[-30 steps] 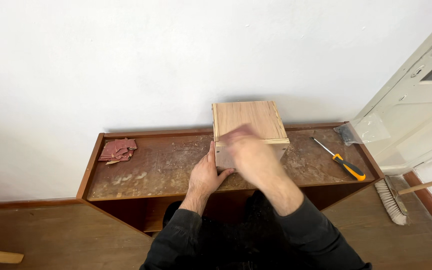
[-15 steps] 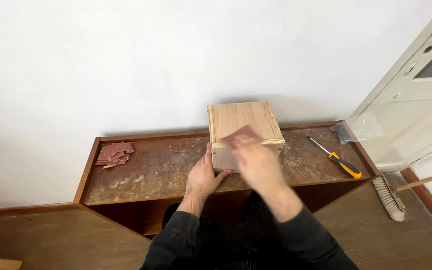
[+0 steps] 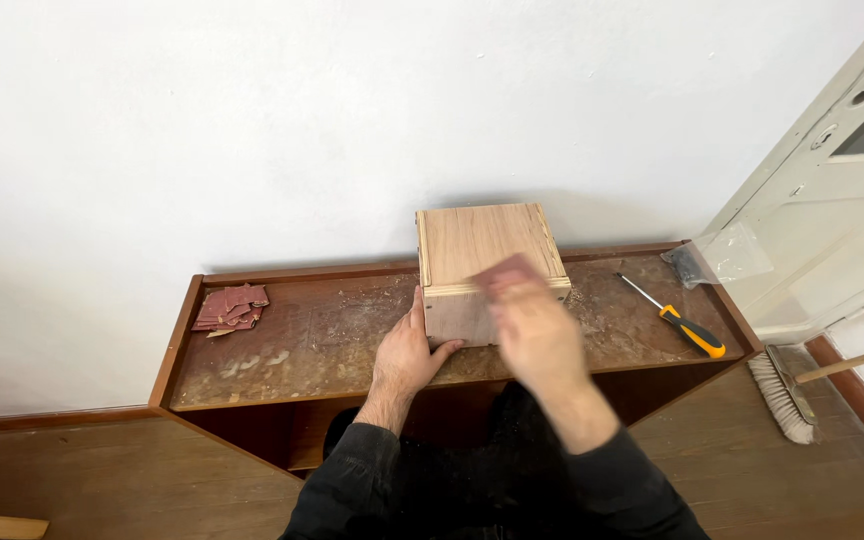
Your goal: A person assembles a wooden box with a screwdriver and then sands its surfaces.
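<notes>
Head view. I see a light wooden box (image 3: 487, 262) standing on the dusty top of a brown cabinet (image 3: 302, 345), close to the white wall (image 3: 352, 120).

My left hand (image 3: 407, 355) lies flat against the box's near left corner, fingers along the side and thumb on the front face; it is open and braces the box rather than clasping it.

My right hand (image 3: 532, 320) is blurred and sits over the box's front top edge. A reddish patch, probably a piece of sandpaper (image 3: 507, 272), shows at its fingertips, pressed on the box. I cannot tell whether the fingers close around it.

Well to the left of the left hand, a pile of reddish sandpaper sheets (image 3: 230, 306) lies on the cabinet top. To the right of the right hand lie a screwdriver (image 3: 674, 317) with an orange-and-black handle and, beyond it, a clear plastic bag (image 3: 720, 255). A broom (image 3: 802, 385) rests on the floor at far right, below a white door (image 3: 832, 200).
</notes>
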